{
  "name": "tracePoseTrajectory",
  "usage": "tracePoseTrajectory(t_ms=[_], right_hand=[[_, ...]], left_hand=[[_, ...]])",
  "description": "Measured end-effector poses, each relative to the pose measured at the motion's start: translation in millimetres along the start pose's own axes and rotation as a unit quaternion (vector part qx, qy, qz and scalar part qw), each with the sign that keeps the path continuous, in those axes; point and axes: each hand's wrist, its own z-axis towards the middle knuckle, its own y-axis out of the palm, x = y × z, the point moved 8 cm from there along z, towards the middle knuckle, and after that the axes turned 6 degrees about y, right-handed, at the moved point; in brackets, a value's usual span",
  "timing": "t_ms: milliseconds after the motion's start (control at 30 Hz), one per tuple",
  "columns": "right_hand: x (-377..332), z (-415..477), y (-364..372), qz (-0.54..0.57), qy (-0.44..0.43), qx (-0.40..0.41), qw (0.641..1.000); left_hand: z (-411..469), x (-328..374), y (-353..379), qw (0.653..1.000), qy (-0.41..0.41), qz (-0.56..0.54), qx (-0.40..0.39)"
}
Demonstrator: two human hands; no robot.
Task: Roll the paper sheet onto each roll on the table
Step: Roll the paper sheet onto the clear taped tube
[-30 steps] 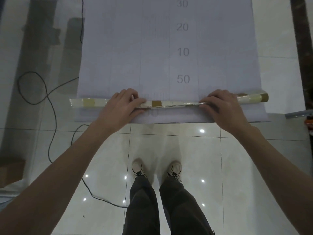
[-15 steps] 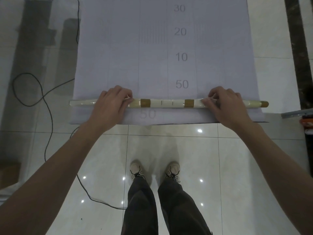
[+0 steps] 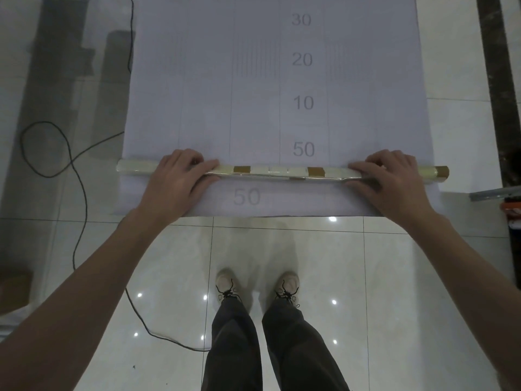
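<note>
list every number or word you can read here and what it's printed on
"30": grey print on the paper sheet, farthest away.
"20": same sheet, next nearer.
"10": same sheet, nearer again.
"50": same sheet, just beyond the roll.
"50": same sheet, on the strip nearer than the roll.
Nothing readable on the roll or in the bar pattern beside the "20".

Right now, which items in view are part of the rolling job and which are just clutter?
In the job: paper sheet; roll lying across it; left hand and right hand, both gripping the roll.
Lying about: black cable; metal bar; orange object at the right edge.
</note>
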Motion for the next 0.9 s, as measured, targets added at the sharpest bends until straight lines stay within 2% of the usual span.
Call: tracePoseTrajectory(t_ms=[100, 333, 533, 700, 900], right_hand=[[3, 10, -4, 0.018, 0.015, 0.004, 1.000], [7, 19, 6, -0.019, 0.035, 0.016, 0.999], [8, 15, 4, -0.036, 0.021, 0.006, 0.999], [22, 20, 9, 0.012, 0.081, -0.048, 0.995], [14, 15, 6, -0.022, 0.034, -0.018, 0.999]], left_hand=[[1, 2, -7, 0.999, -0.009, 0.035, 0.025], [15, 1, -2, 0.996, 0.001, 0.088, 0.021], [22, -8, 4, 0.995, 0.039, 0.085, -0.024], [21, -5, 4, 0.996, 0.050, 0.068, -0.005], [16, -5, 5, 0.996, 0.016, 0.085, 0.001]])
